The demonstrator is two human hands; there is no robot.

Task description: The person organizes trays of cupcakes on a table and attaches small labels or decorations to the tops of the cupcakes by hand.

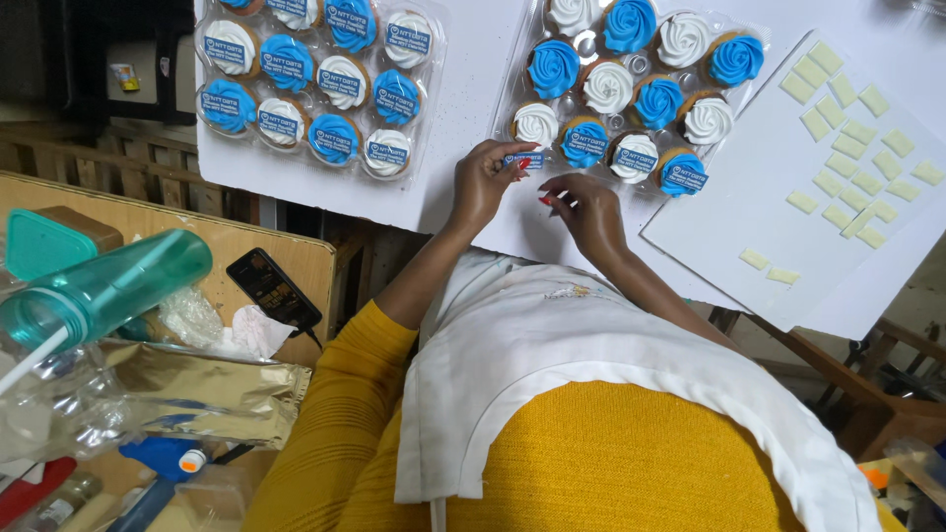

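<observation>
**A:** Item one — the hands?

**B:** Left hand (481, 180), fingers pinched narrow on a small blue-and-white printed tag (523, 160), held at the near edge of the right cupcake tray (591, 49). Right hand (583, 207) just beside it, over the white counter (463, 108); its grip is curled loosely, and whether it holds anything I cannot tell.

**A:** Item two, the tag's position?

**B:** Below the white-frosted cupcake (537, 123) at the tray's near-left corner, not yet seated on it. Neighbouring cupcakes in that front row already carry tags.

**A:** Item three — trays?

**B:** Two clear plastic trays, blue and white swirled frosting alternating. The left cupcake tray (434, 39) has a tag on every cupcake in view. The right tray's back rows are bare of tags.

**A:** Item four, the surroundings?

**B:** A white sheet (729, 217) to the right, with pale rectangular stickers (843, 148) scattered across it. At the left, on a wooden surface (227, 241): a teal water bottle (108, 286) lying tilted, a dark phone (274, 289), crumpled tissue (258, 330), and a shiny foil bag (207, 389). The person wears yellow sleeves and a white apron.
</observation>
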